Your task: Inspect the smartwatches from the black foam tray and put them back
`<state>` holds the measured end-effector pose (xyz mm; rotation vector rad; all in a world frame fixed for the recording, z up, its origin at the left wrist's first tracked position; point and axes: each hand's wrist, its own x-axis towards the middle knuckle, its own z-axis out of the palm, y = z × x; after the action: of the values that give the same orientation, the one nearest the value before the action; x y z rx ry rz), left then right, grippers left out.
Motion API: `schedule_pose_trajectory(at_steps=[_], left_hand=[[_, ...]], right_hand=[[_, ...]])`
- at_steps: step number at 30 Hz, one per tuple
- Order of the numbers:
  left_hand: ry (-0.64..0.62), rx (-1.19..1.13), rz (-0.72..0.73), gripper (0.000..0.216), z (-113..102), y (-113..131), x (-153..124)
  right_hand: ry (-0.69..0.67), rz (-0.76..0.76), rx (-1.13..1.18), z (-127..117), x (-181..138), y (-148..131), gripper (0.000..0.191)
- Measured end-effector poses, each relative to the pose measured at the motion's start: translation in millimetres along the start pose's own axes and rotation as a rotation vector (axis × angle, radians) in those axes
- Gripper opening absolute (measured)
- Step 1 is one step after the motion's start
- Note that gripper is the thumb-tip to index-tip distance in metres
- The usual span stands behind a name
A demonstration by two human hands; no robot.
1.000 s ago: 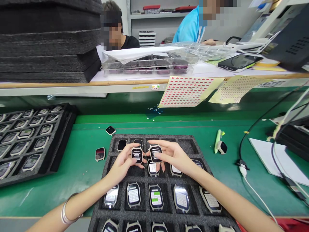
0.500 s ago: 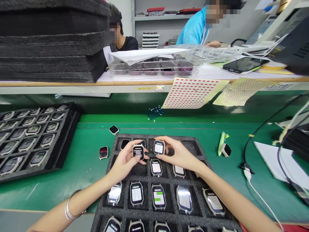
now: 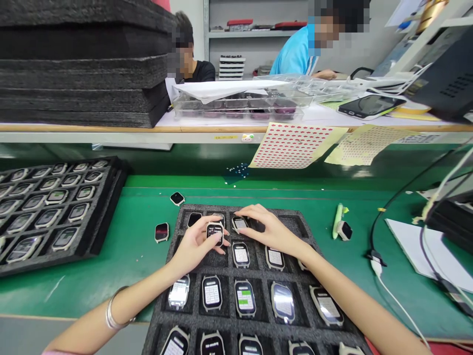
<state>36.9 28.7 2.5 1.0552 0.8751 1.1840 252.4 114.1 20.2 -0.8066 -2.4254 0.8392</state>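
Note:
A dark foam tray [image 3: 318,261] with several lit smartwatch bodies lies on the green bench in front of me. My left hand [image 3: 192,246] is closed round one watch body [image 3: 215,231] with a dark screen, held just above the tray's upper rows. My right hand [image 3: 268,231] pinches a second watch body [image 3: 239,223] with a white screen, low over a pocket in the top row. The watches in the rows below, such as one with a green bar [image 3: 244,299], sit in their pockets.
Another foam tray [image 3: 107,197] full of watches lies at the left. Loose watch bodies [image 3: 161,231] [image 3: 177,198] lie on the mat; a watch beside a green pen [image 3: 343,229] is at right, with cables [image 3: 375,261]. Stacked foam [image 3: 81,64] and clear trays [image 3: 240,101] are on the shelf; two people sit beyond.
Both hands sank toward the tray. The right hand carried its white-screened watch down and back to a top-row pocket; the left hand lowered its dark-screened watch a little.

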Motion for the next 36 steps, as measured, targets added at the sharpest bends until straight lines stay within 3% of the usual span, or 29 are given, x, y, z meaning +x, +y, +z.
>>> schedule_pose_trajectory(at_steps=[7, 12, 17, 22, 25, 30, 32, 36], left_hand=[[-0.025, -0.011, 0.021, 0.043, -1.1, 1.8, -1.2], [-0.024, 0.043, 0.046, 0.048, -0.6, -2.1, -2.9], [0.136, 0.046, 0.166, 0.034, -2.1, 0.4, -0.9], [0.235, 0.042, 0.206, 0.030, -7.1, 7.1, 1.6], [0.235, 0.059, 0.174, 0.031, -7.1, 7.5, 1.3], [0.166, 0.135, 0.089, 0.035, -4.4, 3.7, 0.2], [0.151, 0.157, 0.063, 0.035, -3.6, 2.2, -0.2], [0.158, 0.165, 0.037, 0.034, -2.4, 1.4, -0.4]], right_hand=[[-0.079, -0.078, -0.070, 2.0, 17.6, -7.6, 0.026], [-0.205, -0.013, -0.306, 26.9, 42.8, -17.8, 0.018], [-0.104, 0.128, -0.354, 48.1, 60.3, -20.6, 0.014], [-0.093, 0.108, -0.264, 38.0, 53.9, -20.1, 0.012], [-0.022, 0.064, -0.050, 28.4, 43.9, -24.3, 0.009], [0.361, 0.234, 0.654, 9.9, 34.5, -29.3, 0.022], [0.354, 0.298, 0.759, 5.1, 32.6, -29.3, 0.025], [0.169, 0.362, 0.902, 7.8, 26.8, -31.3, 0.025]])
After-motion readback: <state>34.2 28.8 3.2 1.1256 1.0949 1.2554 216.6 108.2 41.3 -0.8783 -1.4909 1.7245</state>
